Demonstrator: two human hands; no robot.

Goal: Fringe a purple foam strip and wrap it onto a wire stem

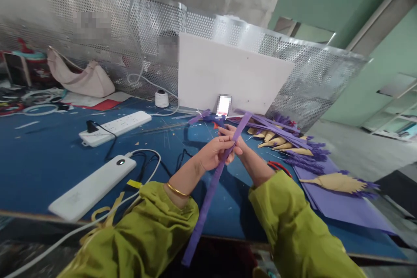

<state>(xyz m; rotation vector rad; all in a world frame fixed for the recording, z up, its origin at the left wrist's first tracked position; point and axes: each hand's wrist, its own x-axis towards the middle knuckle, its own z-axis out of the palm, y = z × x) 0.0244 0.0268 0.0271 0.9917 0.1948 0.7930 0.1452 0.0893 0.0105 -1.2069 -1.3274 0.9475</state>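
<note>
A blue bench (pixel 39 160) spans the scene, with purple sheets (pixel 345 210) at its right. A long purple strip (pixel 207 202) slants from near left to far right, passing both hands. The left hand (pixel 215 154) pinches it toward its far end. The right hand (pixel 237 140) is just behind the strip, partly hidden; I cannot tell whether it grips.
</note>
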